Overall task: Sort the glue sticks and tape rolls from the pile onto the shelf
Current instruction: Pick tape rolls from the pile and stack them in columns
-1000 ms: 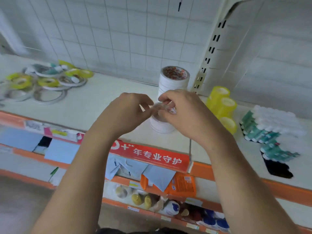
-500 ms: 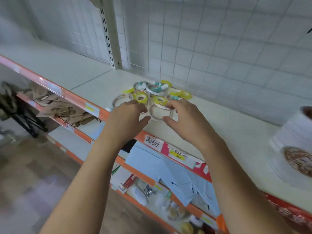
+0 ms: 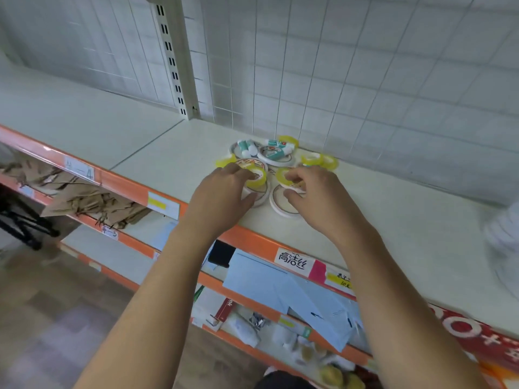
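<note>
A pile of yellow tape rolls (image 3: 312, 159), flat white tape rolls and teal-and-white glue sticks (image 3: 276, 154) lies on the white shelf (image 3: 168, 153) against the grid back wall. My left hand (image 3: 224, 192) grips a white tape roll (image 3: 262, 197) at the pile's near edge, thumb on its near rim and fingers over the top beside a yellow roll (image 3: 259, 175). My right hand (image 3: 317, 195) pinches the far rim of another flat white roll (image 3: 280, 210), its fingers touching a yellow roll (image 3: 282, 175).
A slotted upright post (image 3: 177, 57) stands left of the pile. The shelf's orange front edge (image 3: 252, 242) carries price labels. A blurred stack of white rolls (image 3: 502, 231) sits at the far right. Lower shelves hold paper goods and bottles.
My view swung left from the white roll stack to the pile. Both hands left that stack, reached the pile, and their fingers have now closed on rolls at its near edge.
</note>
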### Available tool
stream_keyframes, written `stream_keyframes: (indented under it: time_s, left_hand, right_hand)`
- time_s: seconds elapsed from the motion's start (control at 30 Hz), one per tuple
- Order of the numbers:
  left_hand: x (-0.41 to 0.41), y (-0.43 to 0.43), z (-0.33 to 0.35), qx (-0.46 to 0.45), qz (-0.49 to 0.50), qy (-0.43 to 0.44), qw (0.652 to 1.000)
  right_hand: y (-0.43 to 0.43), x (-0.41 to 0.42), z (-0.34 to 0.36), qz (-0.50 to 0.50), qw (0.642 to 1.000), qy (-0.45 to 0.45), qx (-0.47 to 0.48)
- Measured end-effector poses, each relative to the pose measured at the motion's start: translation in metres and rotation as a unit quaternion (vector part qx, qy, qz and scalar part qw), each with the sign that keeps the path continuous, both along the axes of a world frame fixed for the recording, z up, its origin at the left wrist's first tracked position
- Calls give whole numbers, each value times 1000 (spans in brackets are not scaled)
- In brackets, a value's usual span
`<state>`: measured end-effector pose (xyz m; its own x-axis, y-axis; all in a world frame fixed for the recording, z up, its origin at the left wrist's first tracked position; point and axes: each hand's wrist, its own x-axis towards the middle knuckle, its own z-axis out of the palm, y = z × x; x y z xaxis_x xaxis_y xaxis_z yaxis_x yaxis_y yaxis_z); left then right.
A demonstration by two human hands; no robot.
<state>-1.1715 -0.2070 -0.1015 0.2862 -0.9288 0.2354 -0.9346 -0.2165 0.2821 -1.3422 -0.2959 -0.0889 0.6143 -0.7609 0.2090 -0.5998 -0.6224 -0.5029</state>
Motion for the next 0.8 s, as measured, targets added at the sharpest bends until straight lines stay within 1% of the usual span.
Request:
stream_keyframes:
  time_s: [0.17, 0.33, 0.47, 0.63, 0.8]
  left_hand:
    - [9, -27, -7, 14, -20, -9, 1000]
    - [19, -46, -10, 37, -30, 27, 998]
    - [23, -52, -6, 38, -14, 62, 997]
    - [22, -54, 2, 28, -18, 109, 993]
    - [15, -45, 5, 12, -40, 116, 992]
  right_hand:
    - [-19, 6, -3, -25, 999, 20, 1]
    - [-39, 18, -3, -27, 998, 56, 12]
    - [-54, 29, -5, -13, 994, 108, 23]
    - [-63, 40, -8, -2, 987, 161, 22]
    - [-54, 35, -7, -11, 985, 171, 16]
